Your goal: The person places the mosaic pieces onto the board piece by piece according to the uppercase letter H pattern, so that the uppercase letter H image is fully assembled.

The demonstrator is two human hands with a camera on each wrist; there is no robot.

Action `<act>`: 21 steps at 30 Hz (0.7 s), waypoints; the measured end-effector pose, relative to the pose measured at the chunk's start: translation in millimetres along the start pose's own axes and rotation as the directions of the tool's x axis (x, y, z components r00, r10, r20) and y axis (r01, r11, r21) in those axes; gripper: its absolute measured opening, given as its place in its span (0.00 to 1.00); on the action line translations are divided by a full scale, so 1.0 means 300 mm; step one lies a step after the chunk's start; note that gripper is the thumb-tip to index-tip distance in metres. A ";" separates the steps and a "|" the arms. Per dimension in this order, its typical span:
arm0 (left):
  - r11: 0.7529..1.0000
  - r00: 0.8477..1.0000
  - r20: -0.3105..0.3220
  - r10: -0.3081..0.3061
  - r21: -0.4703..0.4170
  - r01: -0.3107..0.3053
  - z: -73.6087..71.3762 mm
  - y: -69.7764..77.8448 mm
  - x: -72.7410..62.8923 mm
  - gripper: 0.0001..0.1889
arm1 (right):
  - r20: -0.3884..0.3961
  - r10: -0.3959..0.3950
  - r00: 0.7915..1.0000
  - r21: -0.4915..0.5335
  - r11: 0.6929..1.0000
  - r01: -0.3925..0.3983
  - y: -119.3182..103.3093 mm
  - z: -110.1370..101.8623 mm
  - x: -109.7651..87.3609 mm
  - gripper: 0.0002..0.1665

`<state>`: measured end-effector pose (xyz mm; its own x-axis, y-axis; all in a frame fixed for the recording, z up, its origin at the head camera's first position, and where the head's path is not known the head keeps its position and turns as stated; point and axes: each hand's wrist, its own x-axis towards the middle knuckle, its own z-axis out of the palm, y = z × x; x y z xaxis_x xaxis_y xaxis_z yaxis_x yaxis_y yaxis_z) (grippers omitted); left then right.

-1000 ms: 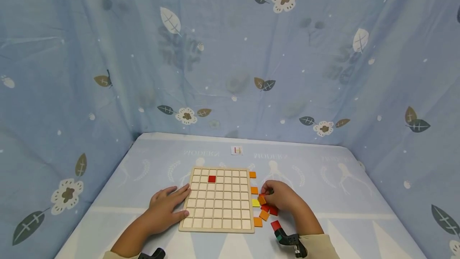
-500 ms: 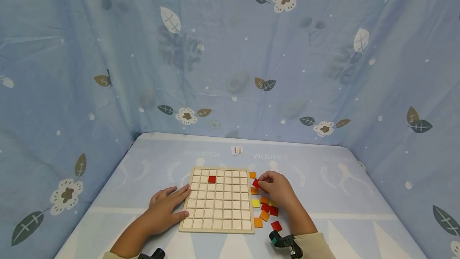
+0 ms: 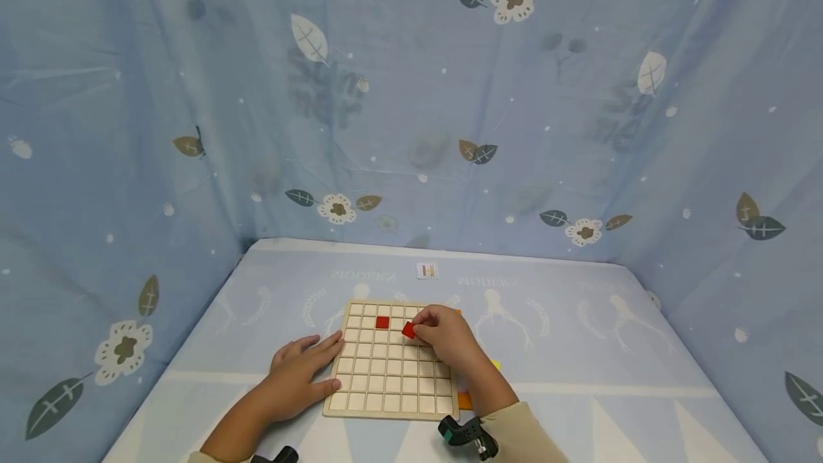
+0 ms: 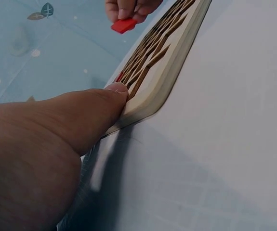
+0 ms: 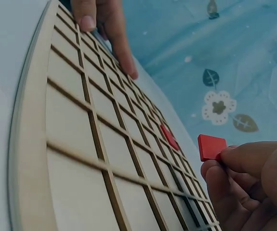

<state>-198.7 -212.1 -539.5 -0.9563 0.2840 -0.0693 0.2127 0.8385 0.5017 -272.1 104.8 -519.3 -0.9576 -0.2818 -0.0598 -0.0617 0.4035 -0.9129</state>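
A pale wooden grid board lies on the table, one red square tile set in a cell of its second row from the back. My right hand is over the board's right back part, pinching another red tile between thumb and fingers; in the right wrist view it hangs above the grid. My left hand rests on the board's left edge, fingers extended, and its thumb presses the rim near a corner.
An orange tile and a yellow tile show beside the board's right edge, partly behind the right forearm, which hides others. A small printed card lies behind the board. Patterned blue curtains enclose the table.
My right hand has picked a red tile from the pile on the right and carried it left over the board. The left hand stays at the board's edge.
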 end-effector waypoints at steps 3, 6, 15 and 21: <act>1.000 1.000 0.008 -0.011 0.001 0.011 0.006 -0.004 0.002 0.40 | 0.013 -0.009 1.000 0.009 1.000 0.008 -0.002 0.030 0.015 0.03; 1.000 1.000 0.013 -0.016 0.007 0.016 0.009 -0.010 0.001 0.40 | 0.018 0.000 1.000 0.044 0.999 -0.001 -0.004 0.059 0.030 0.03; 1.000 1.000 -0.002 0.004 0.015 -0.004 0.002 -0.010 0.003 0.40 | -0.009 0.014 1.000 0.070 0.997 -0.014 -0.022 0.126 0.070 0.02; 1.000 1.000 0.001 -0.001 0.020 0.001 0.001 -0.005 0.005 0.40 | -0.040 0.019 0.999 0.082 0.997 -0.016 -0.029 0.169 0.082 0.03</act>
<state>-200.4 -212.9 -540.7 -0.9564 0.2833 -0.0708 0.2154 0.8482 0.4839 -280.7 50.2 -533.2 -0.9691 -0.2388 -0.0612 -0.0232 0.3353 -0.9418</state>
